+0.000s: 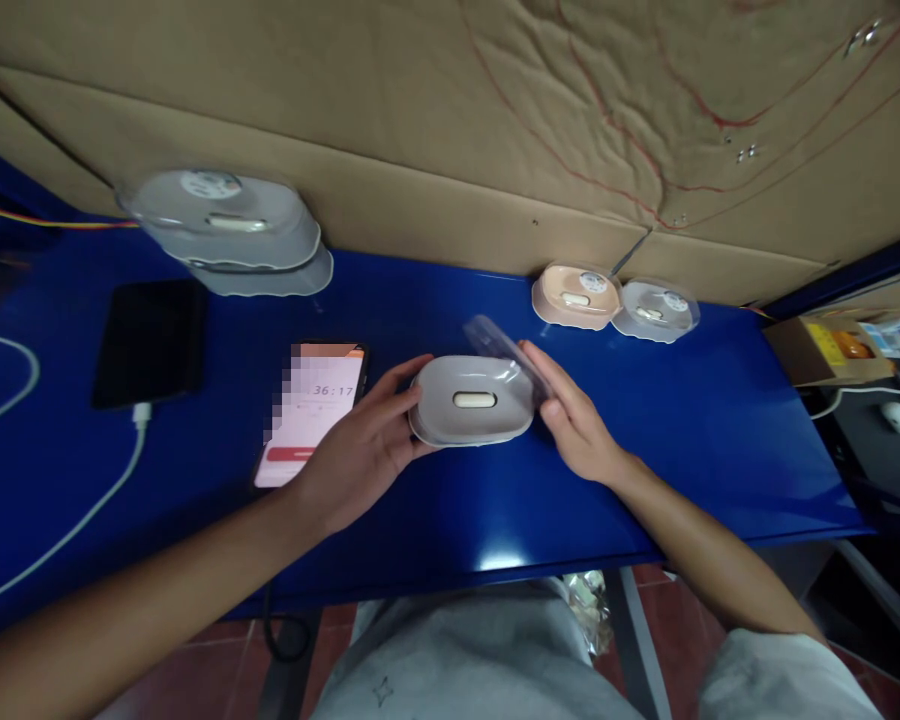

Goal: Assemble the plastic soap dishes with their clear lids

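Phone [316, 412] reading "36:17" lies beside left hand [364, 447] gripping grey box [472, 424], right hand [579, 432] gripping clear lid [505, 345].

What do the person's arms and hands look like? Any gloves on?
No gloves: the left hand and right hand are bare. The right arm has a pale grey-blue sleeve high up; the left arm shows no sleeve in view.

We hold a pale grey, rounded oblong container [471, 424] by one end in our left hand [371, 435], a cream bar [475, 400] at its middle, while a clear, glossy lid [504, 346] stands steeply tilted in our right hand [579, 428] at the container's opposite end.
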A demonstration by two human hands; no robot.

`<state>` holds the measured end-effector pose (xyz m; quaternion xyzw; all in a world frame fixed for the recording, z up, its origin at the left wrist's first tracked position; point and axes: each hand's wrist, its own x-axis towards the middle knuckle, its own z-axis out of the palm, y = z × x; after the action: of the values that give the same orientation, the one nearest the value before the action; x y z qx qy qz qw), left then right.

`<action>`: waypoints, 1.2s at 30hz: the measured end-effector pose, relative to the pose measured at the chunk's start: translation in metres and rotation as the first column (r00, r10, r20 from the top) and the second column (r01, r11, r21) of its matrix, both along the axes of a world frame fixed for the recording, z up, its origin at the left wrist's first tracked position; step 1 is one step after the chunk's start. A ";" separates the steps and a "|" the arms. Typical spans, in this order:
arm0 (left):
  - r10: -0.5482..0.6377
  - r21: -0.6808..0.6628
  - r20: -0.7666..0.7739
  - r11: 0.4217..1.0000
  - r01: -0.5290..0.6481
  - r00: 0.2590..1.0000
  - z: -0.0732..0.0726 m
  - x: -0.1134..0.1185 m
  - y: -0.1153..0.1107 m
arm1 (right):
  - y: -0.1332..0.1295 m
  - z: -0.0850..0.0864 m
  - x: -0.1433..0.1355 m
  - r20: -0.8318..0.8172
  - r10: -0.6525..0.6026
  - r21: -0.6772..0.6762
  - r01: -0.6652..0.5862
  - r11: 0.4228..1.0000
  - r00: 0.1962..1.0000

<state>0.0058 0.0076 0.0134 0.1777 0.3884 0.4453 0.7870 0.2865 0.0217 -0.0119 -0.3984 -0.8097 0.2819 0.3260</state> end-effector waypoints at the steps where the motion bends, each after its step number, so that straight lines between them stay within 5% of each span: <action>1: 0.004 0.000 0.006 1.000 -0.004 1.000 0.000 0.000 0.000 | -0.003 0.001 -0.002 0.047 0.031 0.043 -0.033 0.999 0.998; 12: -0.031 0.022 0.069 0.999 0.029 0.997 -0.001 0.001 0.000 | -0.007 0.003 -0.008 0.334 0.098 0.275 -0.196 0.941 0.937; 36: -0.031 0.027 -0.044 0.999 0.033 0.999 -0.003 0.004 -0.002 | -0.010 -0.005 -0.008 0.305 0.041 0.364 -0.156 0.918 0.951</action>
<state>0.0093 0.0051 0.0106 0.2043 0.3964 0.4339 0.7828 0.2787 0.0120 -0.0171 -0.3221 -0.9074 0.0723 0.2601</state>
